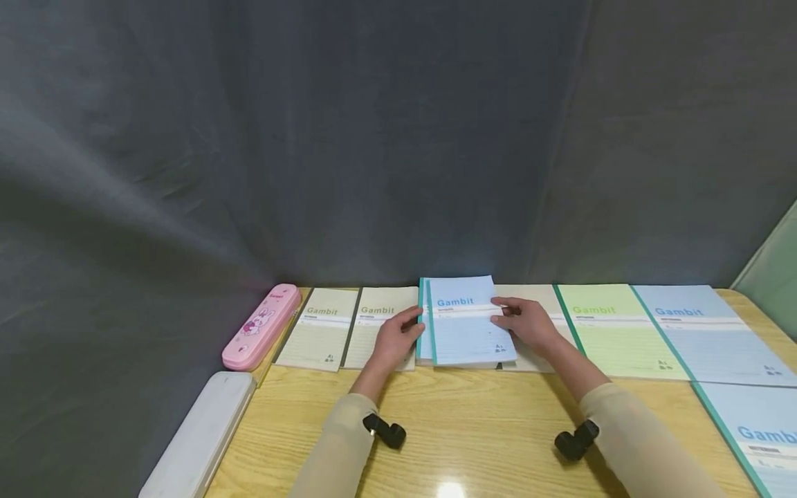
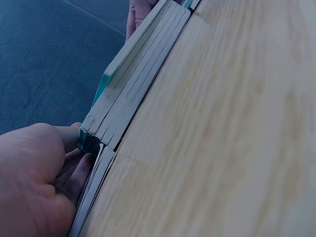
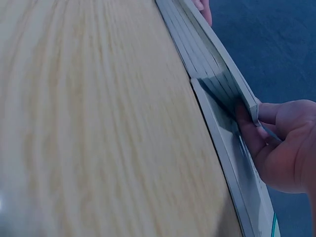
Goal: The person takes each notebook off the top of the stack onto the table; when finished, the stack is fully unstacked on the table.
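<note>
Several notebooks are already gathered into the blue-topped stack (image 1: 463, 325) at mid-table; beige notebooks (image 1: 349, 325) to its left and green and blue ones (image 1: 660, 328) to its right look still ungathered. Left hand (image 1: 395, 339) presses the stack's spine edge with loosely curled fingers; right hand (image 1: 529, 325) clasps the opposite edge

A pink pencil case (image 1: 261, 326) is lying at the far left of the wooden surface (image 1: 473, 429), with a white case (image 1: 199, 436) sitting nearer, along the left edge. Two beige notebooks (image 1: 349, 328) are lying side by side just right of the pink one. At the right, a green notebook (image 1: 613, 332) and a blue notebook (image 1: 703, 332) are overlapping, and another blue notebook (image 1: 756, 432) is lying nearer. A dark grey cloth (image 1: 373, 138) is hanging behind.
</note>
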Action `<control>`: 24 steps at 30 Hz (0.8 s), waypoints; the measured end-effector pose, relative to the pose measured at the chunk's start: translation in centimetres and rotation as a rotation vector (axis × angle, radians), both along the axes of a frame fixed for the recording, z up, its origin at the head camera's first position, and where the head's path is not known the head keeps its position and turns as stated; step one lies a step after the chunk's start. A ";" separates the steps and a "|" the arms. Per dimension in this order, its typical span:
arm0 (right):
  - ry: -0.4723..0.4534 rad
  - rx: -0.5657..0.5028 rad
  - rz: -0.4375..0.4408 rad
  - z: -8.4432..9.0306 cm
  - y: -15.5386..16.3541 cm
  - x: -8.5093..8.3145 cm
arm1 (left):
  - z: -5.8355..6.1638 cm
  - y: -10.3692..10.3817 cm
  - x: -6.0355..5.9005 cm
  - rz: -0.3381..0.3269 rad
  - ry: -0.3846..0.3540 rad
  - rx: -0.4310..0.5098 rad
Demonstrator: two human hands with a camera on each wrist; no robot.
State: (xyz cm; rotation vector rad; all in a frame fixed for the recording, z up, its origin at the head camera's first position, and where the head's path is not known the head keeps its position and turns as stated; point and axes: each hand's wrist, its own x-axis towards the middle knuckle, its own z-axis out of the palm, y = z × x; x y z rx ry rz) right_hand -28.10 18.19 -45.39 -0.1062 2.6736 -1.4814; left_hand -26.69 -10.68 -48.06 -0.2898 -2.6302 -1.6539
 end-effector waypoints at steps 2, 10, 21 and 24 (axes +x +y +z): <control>-0.017 -0.009 -0.011 -0.2 0.4 0.2 | -0.2 0.0 0.0 0.004 0.000 -0.001; 0.010 -0.049 -0.042 -0.3 3.0 1.8 | -0.3 -0.1 -0.1 0.001 0.028 -0.003; -0.057 -0.189 -0.037 0.0 7.1 5.0 | 0.2 -0.1 0.1 -0.016 0.038 -0.004; -0.060 -0.167 -0.032 0.2 7.9 5.8 | 0.2 -0.1 0.2 -0.009 0.038 -0.005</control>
